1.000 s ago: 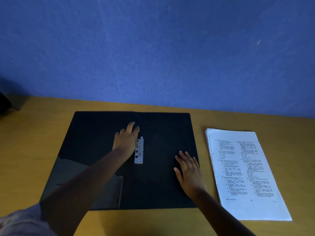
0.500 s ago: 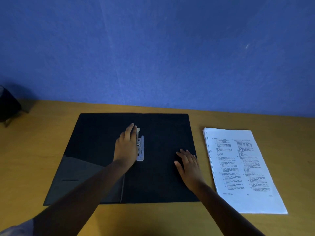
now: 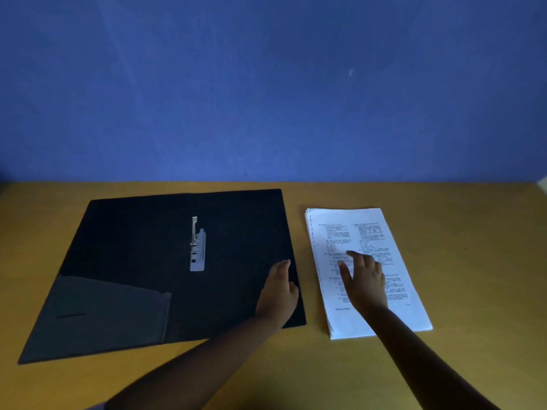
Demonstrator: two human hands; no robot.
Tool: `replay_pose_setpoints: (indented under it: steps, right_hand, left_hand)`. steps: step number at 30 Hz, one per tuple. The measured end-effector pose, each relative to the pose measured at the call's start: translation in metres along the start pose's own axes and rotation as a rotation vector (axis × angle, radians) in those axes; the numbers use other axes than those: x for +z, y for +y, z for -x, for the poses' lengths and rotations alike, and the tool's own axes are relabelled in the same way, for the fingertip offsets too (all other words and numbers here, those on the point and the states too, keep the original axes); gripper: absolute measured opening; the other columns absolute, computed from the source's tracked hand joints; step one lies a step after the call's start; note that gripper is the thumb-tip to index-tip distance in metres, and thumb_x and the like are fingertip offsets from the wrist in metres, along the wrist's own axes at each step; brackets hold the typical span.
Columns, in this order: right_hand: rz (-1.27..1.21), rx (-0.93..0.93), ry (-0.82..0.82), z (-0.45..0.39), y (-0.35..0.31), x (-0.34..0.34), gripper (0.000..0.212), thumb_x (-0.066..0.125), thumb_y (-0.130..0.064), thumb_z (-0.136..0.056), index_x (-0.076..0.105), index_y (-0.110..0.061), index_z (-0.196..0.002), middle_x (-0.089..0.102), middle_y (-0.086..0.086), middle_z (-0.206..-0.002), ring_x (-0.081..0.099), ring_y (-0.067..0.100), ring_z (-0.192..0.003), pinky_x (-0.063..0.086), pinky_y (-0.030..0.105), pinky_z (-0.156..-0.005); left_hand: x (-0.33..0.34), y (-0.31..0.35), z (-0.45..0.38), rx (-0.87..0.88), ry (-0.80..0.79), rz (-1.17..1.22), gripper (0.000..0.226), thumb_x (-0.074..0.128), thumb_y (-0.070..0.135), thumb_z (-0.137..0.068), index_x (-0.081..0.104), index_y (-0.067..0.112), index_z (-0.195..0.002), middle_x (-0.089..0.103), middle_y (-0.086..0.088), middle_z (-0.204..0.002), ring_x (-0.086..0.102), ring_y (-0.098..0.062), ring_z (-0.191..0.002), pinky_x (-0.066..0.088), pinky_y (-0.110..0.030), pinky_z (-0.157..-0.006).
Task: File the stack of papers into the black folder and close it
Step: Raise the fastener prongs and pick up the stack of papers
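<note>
The black folder (image 3: 165,270) lies open and flat on the yellowish wooden bench (image 3: 473,261), its matte inner face showing a slim metal fastener (image 3: 197,247) at the spine with one prong raised, and a glossy slanted pocket (image 3: 103,312) on the near left leaf. The stack of papers (image 3: 393,232) sits just beside the folder's right edge, a squared pile of thin white printed sheets with its left edge slightly stepped. The right hand (image 3: 365,281) rests palm down on the top sheet, fingers (image 3: 344,269) spread apart and gripping nothing; the left hand (image 3: 278,291) lies on the folder's right leaf near its outer edge, fingers loosely together, also holding nothing. The step in hand looks like picking up the pile. To do it well, the right hand should probably press lightly and draw the pile toward an edge, or curl a thumb under its left side, so every sheet lifts at once; loose smooth paper slides and fans easily. The left hand can help by pinning the limp folder leaf, then supporting the pile from beneath. Whether the sheets are punched for the prongs cannot be told from this view.
</note>
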State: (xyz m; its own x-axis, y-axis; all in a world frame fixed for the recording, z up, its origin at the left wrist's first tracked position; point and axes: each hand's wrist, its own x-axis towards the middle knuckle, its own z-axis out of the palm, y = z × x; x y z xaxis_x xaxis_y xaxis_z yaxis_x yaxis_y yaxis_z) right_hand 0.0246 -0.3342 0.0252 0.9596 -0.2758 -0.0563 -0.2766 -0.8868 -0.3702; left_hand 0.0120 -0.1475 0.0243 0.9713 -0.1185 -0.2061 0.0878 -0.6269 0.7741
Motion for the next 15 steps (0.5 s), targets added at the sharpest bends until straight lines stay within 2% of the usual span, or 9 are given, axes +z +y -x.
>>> replay_pose_setpoints:
  steps: [2,6,10,13,15]
  right_hand:
    - [0.022,0.085,0.012,-0.005,0.020,-0.010,0.047,0.044,-0.043,-0.094,0.046,-0.014,-0.131,0.048,0.016,-0.135,0.041,0.036,-0.125,0.037,0.048,-0.102]
    - [0.013,0.221,-0.018,-0.014,0.055,-0.025,0.055,0.045,-0.042,-0.093,0.041,-0.007,-0.135,0.043,0.021,-0.140,0.037,0.040,-0.129,0.032,0.047,-0.106]
    - [0.001,0.279,-0.071,-0.021,0.077,-0.031,0.063,0.047,-0.043,-0.092,0.032,-0.003,-0.139,0.038,0.023,-0.143,0.033,0.040,-0.131,0.029,0.046,-0.108]
    - [-0.023,0.285,-0.093,-0.026,0.086,-0.031,0.064,0.047,-0.040,-0.093,0.031,0.002,-0.138,0.040,0.027,-0.140,0.035,0.040,-0.130,0.028,0.043,-0.108]
    - [-0.071,0.307,-0.074,-0.030,0.087,-0.033,0.063,0.047,-0.038,-0.094,0.032,0.005,-0.137,0.041,0.029,-0.139,0.036,0.040,-0.130,0.027,0.043,-0.109]
  left_hand:
    - [0.018,0.016,0.001,-0.123,-0.029,0.115,0.052,0.039,0.009,-0.095,0.024,0.010,-0.145,0.025,-0.006,-0.152,0.039,-0.019,-0.132,0.037,-0.027,-0.106]
    - [0.045,0.040,-0.001,-0.268,-0.062,0.178,0.052,0.034,0.003,-0.095,0.020,0.005,-0.145,0.024,-0.016,-0.152,0.034,-0.028,-0.136,0.033,-0.036,-0.112]
    - [0.056,0.054,-0.007,-0.418,-0.045,0.216,0.045,0.033,0.002,-0.094,0.030,-0.003,-0.139,0.036,-0.022,-0.143,0.042,-0.035,-0.128,0.038,-0.044,-0.107]
    - [0.059,0.063,-0.012,-0.545,-0.038,0.248,0.038,0.033,0.006,-0.095,0.039,-0.001,-0.133,0.046,-0.019,-0.136,0.050,-0.033,-0.120,0.046,-0.036,-0.096]
    - [0.057,0.071,-0.018,-0.609,-0.031,0.280,0.035,0.033,0.009,-0.097,0.042,-0.001,-0.130,0.048,-0.018,-0.134,0.051,-0.032,-0.119,0.045,-0.034,-0.092]
